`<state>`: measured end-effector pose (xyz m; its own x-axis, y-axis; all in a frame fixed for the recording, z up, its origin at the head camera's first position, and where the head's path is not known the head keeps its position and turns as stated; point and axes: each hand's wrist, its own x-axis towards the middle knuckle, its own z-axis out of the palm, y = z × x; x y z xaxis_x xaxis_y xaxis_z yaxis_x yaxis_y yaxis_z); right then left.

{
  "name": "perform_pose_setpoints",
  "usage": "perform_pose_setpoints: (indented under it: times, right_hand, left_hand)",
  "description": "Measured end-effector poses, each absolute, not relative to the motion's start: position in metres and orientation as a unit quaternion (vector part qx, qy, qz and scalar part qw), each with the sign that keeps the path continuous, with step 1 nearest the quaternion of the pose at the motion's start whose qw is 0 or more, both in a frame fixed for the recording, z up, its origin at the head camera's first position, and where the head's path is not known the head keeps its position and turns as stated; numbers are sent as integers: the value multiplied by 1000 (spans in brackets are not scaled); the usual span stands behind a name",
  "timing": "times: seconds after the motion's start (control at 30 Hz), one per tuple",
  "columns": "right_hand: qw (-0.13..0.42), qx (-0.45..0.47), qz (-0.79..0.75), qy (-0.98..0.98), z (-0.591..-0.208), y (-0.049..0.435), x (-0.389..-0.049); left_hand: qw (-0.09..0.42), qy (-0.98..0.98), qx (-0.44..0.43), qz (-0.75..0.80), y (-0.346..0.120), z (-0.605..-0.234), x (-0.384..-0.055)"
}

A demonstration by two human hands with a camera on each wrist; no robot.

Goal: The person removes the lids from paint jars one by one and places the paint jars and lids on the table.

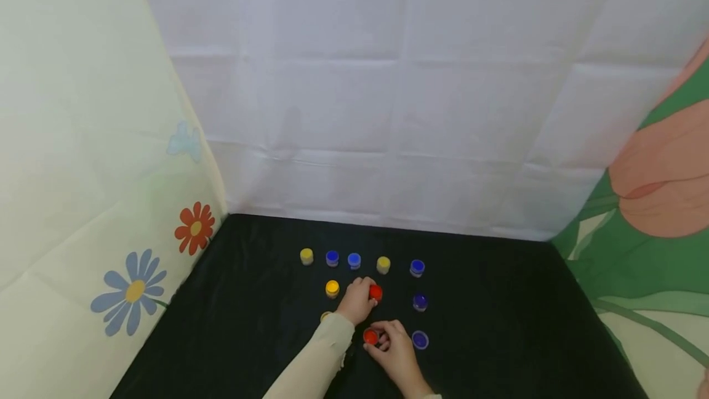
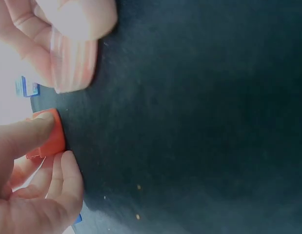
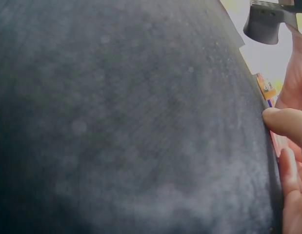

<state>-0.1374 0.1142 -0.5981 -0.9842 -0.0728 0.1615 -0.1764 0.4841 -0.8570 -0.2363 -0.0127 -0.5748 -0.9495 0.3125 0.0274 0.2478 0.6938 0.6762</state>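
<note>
My left hand [image 1: 357,300] pinches a red lid [image 1: 376,292] between thumb and fingers; the left wrist view shows this lid [image 2: 55,134] low over the cloth. Nearer to me, my right hand [image 1: 396,350] holds a small clear paint jar [image 1: 370,337] with red inside, thumb and fingers on its sides. In the left wrist view the clear wall of this jar [image 2: 75,66] stands right at the cloth. At the right wrist view's edge, the right hand [image 3: 292,126] mostly covers the jar.
Behind the hands stand several small jars with yellow lids [image 1: 383,265] and blue lids [image 1: 354,260]. An orange-yellow jar [image 1: 332,289] is left of my left hand. Dark blue jars [image 1: 420,302] and a purple round piece [image 1: 420,340] lie rightward on the black cloth [image 1: 498,313].
</note>
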Motion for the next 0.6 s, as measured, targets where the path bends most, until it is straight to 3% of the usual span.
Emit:
perform_pose_setpoints:
  times: [0.6]
  right_hand:
    - [43, 70, 512, -855, -599, 117, -136]
  left_hand:
    - [5, 940, 132, 314, -4, -580, -228]
